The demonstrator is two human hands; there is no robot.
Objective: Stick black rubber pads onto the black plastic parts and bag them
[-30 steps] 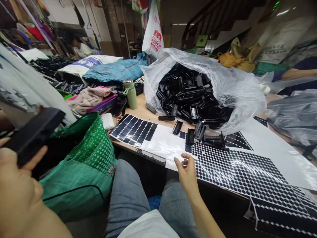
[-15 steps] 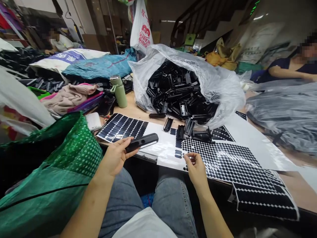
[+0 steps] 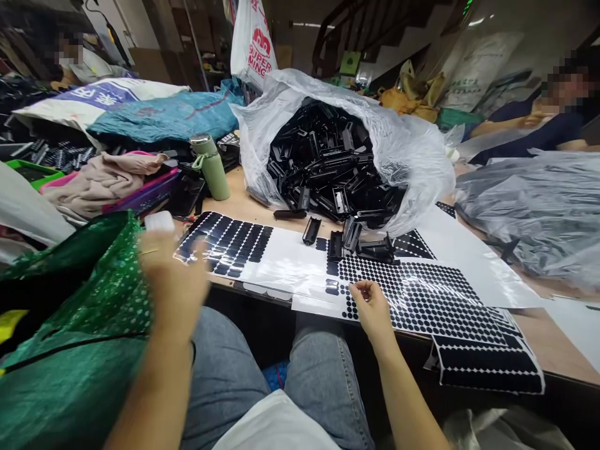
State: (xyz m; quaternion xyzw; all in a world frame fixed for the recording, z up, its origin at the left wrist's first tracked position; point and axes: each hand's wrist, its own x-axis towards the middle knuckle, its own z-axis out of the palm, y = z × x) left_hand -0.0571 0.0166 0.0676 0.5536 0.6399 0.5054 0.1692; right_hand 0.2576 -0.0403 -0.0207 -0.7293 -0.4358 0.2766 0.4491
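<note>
My left hand (image 3: 173,275) is smeared by motion beside the green woven bag (image 3: 110,269). Its fingers are blurred, and I cannot make out anything in them. Thumb and fingers of my right hand (image 3: 375,309) are pinched together at the edge of a sheet of round black stickers (image 3: 422,300); whatever may be between them is too small to name. A sheet of oblong black stickers (image 3: 229,240) lies to the left. Several black plastic housings (image 3: 312,230) stand loose behind the sheets, in front of a clear plastic bag (image 3: 422,162) filled with more of them.
A green bottle (image 3: 213,172) stands at the back left, near a beige cloth (image 3: 107,181) in a basket. A white box (image 3: 159,224) sits by the table's left edge. Sheets of black stickers (image 3: 487,365) hang over the front edge. Two people sit farther off.
My left hand has swung left to the green bag, and the black plastic housing it held is out of sight. The right hand stays pinched in nearly the same place. The view has shifted slightly.
</note>
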